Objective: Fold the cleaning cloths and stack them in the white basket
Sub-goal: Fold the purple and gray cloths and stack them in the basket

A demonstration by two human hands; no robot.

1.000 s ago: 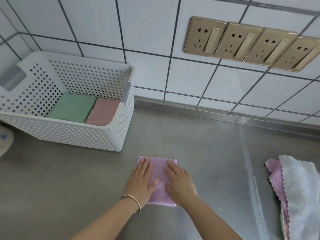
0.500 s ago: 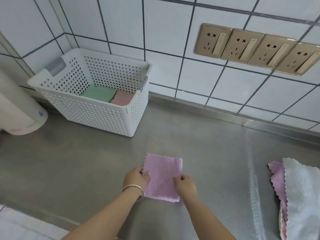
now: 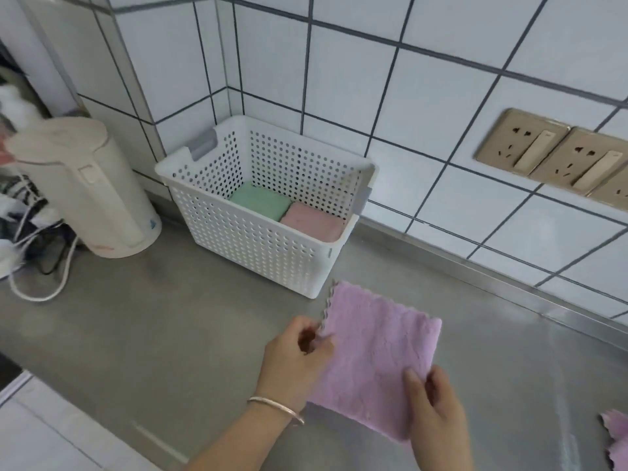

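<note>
A folded purple cloth (image 3: 377, 355) is held just above the steel counter by both hands. My left hand (image 3: 297, 358), with a bracelet on its wrist, pinches the cloth's left edge. My right hand (image 3: 433, 402) grips its near right corner. The white perforated basket (image 3: 258, 246) stands against the tiled wall, up and left of the cloth. Inside it lie a folded green cloth (image 3: 260, 200) and a folded pink cloth (image 3: 312, 220) side by side. The corner of another purple cloth (image 3: 616, 436) shows at the right edge.
A white electric kettle (image 3: 81, 188) stands left of the basket, with white and black cables (image 3: 37, 266) trailing beside it. Gold wall sockets (image 3: 557, 158) sit on the tiles at the right. The counter's front edge (image 3: 68, 402) runs along the lower left.
Both hands went from pressing the purple cloth flat to gripping its sides and lifting it off the counter toward the basket. The view swung left, bringing in the kettle.
</note>
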